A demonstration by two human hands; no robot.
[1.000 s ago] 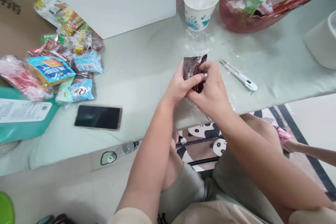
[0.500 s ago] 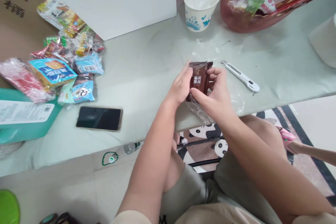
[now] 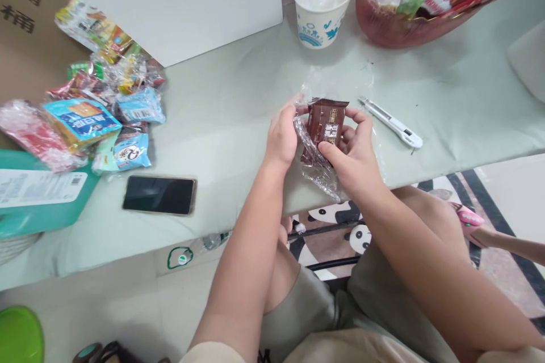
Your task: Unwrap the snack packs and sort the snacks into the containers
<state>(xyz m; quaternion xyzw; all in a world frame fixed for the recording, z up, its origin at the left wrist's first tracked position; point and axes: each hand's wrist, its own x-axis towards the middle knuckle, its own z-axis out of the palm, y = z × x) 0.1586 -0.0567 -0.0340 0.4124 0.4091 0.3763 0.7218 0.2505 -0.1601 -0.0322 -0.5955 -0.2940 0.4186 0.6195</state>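
Observation:
My right hand (image 3: 356,150) grips a small brown snack packet (image 3: 327,116) with pale printing, its thumb across the front and its fingers behind. Crumpled clear plastic film (image 3: 320,173) hangs around the packet's left side and lower end. At the left, my left hand (image 3: 283,135) is closed on the film's edge, with a fingertip reaching behind the packet's upper corner. Both hands are just above the table's front edge. A white utility knife (image 3: 390,123) lies on the cloth to the right of my right hand.
A paper cup (image 3: 321,20) with clear plastic inside and a pink bowl (image 3: 383,34) of wrapped snacks stand at the back. On the left are a pile of snack packets (image 3: 83,119), a phone (image 3: 159,195), a green container (image 3: 80,204) and a white box (image 3: 221,11).
The clear film has been drawn out along the packet's left side. My left hand has shifted slightly left off the packet's face, while the right hand keeps its hold on the packet.

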